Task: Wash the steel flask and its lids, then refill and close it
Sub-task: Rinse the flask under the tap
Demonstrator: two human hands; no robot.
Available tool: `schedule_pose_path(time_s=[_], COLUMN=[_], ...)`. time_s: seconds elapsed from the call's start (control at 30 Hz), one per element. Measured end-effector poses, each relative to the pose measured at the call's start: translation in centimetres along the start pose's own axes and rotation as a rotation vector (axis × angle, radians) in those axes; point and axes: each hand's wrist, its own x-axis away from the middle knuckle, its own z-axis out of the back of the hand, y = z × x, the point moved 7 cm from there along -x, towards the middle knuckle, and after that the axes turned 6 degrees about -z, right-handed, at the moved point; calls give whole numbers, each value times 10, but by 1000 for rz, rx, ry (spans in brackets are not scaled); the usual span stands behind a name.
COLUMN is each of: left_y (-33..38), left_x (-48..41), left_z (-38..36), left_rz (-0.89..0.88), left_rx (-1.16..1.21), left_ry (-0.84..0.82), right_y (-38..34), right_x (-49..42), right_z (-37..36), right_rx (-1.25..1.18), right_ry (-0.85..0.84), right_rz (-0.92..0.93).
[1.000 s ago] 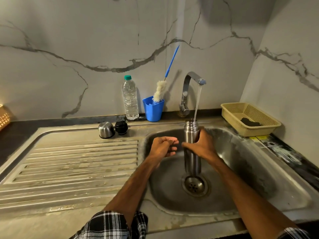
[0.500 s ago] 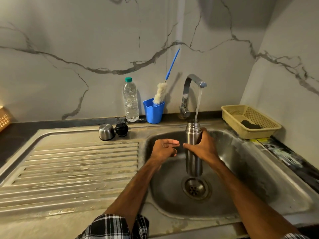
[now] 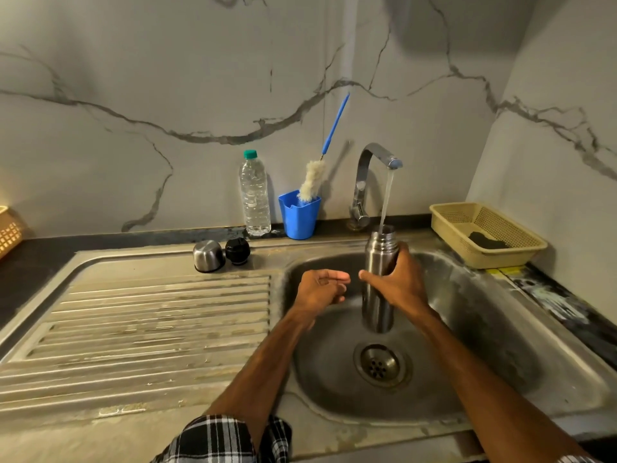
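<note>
The flask [image 3: 378, 312] stands upright in the air over the sink [image 3: 494, 332], above the drain [image 3: 382, 364], its open mouth right under the tap [image 3: 366, 172] – a thin stream of water [image 3: 387, 195] runs straight into it. The right hand [image 3: 399, 285] grips the flask round its upper half, fingers wrapped behind and thumb across the front. The left hand [image 3: 320, 289] hangs just beside it over the sink, fingers loosely curled and holding nothing; its fingertips are close to the right thumb, though I cannot tell if they touch.

On the flat strip behind the ridged draining board [image 3: 150, 329] sit the two lids side by side – a steel cap [image 3: 207, 256] and a black stopper [image 3: 237, 251]. Further back, against the wall, stand a clear water bottle [image 3: 254, 195] and a blue cup [image 3: 299, 217] with a bottle brush [image 3: 314, 177] leaning in it. To the right of the sink is a yellow basket [image 3: 447, 225] holding something dark [image 3: 487, 241], perhaps a scrub pad.
</note>
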Motion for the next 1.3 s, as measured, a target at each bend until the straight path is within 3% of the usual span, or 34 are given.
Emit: schedule_pose_path(time_s=[0.17, 0.27, 0.4, 0.5, 0.63, 0.7, 0.77, 0.97, 1.13, 1.3], left_y=[1, 2, 5, 8, 7, 11, 12, 9, 16, 23], left_x=[2, 2, 6, 7, 8, 11, 12, 15, 19, 21], left_z=[-1, 0, -2, -1, 0, 1, 1, -2, -10, -13], left_rz=[11, 14, 34, 28, 15, -1, 28, 195, 235, 224], left_rx=[19, 10, 3, -22, -73, -123, -112, 84, 349, 438], left_ry=[1, -2, 10, 16, 29, -2, -49, -213, -224, -250], right_y=[3, -4, 4, -4, 9, 19, 21, 33, 39, 42], right_x=[-1, -3, -3, -3, 3, 4, 2, 15, 11, 14], right_z=[-8, 3, -1, 7, -10, -11, -3, 3, -16, -23], right_rx=[85, -16, 126, 39, 179, 58, -215, -777, -972, -1091], right_ry=[-76, 14, -60, 18, -176, -232, -251, -467, -528, -581], right_rz=[-30, 7, -31, -3, -106, -192, -275, -668, -729, -806])
